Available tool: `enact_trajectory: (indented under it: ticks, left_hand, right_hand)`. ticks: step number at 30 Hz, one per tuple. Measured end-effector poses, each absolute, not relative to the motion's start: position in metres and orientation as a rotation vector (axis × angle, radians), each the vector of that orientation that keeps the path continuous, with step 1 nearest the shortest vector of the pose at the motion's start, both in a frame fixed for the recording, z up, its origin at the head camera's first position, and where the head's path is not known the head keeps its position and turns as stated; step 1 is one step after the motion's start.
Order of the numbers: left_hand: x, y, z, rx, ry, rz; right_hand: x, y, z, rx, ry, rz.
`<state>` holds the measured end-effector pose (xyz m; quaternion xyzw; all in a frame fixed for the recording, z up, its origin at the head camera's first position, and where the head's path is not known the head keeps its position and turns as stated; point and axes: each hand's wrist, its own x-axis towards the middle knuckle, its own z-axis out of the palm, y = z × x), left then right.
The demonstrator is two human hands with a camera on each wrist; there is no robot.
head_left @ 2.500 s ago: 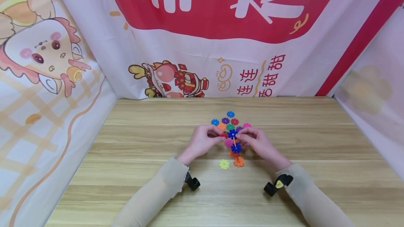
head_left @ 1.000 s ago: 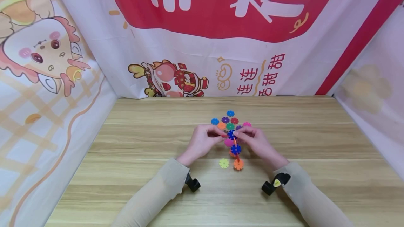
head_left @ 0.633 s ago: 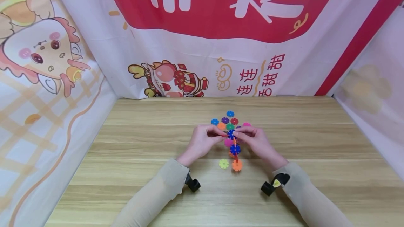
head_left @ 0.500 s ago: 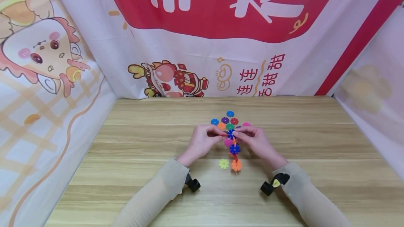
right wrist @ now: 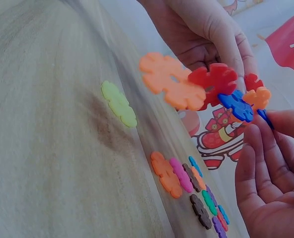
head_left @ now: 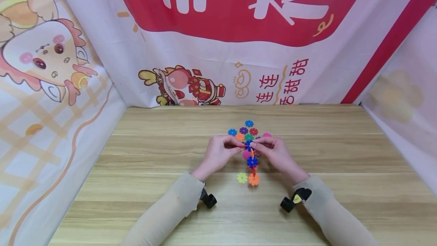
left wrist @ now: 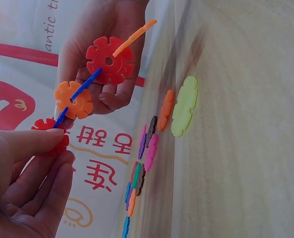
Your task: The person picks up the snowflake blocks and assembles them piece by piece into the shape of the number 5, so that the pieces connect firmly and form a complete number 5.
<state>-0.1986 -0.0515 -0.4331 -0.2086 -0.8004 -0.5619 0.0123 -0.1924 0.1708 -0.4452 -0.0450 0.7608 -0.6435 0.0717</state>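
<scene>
Chain of discs (head_left: 252, 162): held in the air over the table (head_left: 136, 143), before the person. Long axis runs from the fingertips back toward the person; the free end, an orange disc (head_left: 253, 179), points that way. Left hand (head_left: 219, 153) pinches the red end disc (left wrist: 62, 144); right hand (head_left: 278, 155) pinches the adjoining blue disc (head_left: 247, 145), presumably bracing their joint. Loose discs (head_left: 249, 137) lie flat, apparently for easy reach, the yellow disc (head_left: 242, 178) nearest the person.
</scene>
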Motion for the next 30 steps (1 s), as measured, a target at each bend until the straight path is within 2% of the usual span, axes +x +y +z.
enact_trajectory:
  ticks: [14,30]
  left_hand:
    - [-0.206,-0.06,-0.434,-0.497,-2.549,-1.853]
    - [-0.27,-0.072,-0.445,-0.479,-2.742,-1.516]
  right_hand:
    - [-0.195,0.183,-0.444,-0.09,2.251,-1.959]
    - [-0.194,0.193,-0.44,-0.066,2.252,-1.943]
